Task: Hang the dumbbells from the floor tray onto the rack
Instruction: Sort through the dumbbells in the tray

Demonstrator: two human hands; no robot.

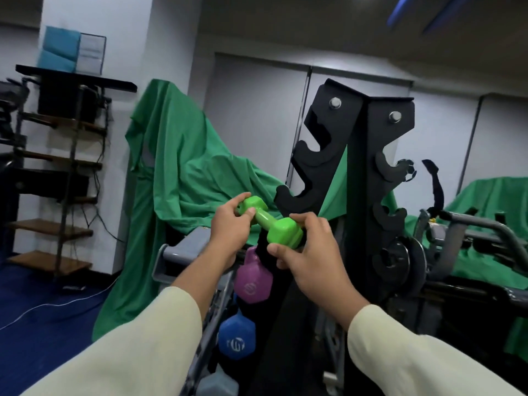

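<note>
Both the left hand (228,224) and the right hand (308,252) are gripping the small glossy green dumbbell (270,222) by its ends, just at seven o'clock of the black metal rack (368,167) hook, and the dumbbell is risking to slip off if one end is missing the hook.

1. Dim indoor light; the white wall (257,90) carries a cool bluish cast.
2. Soft glare on the green dumbbell (271,224).
3. Motion blur smears the shelf unit (57,167) at left.
4. Wide-angle bending tilts lines near the edges.
</note>
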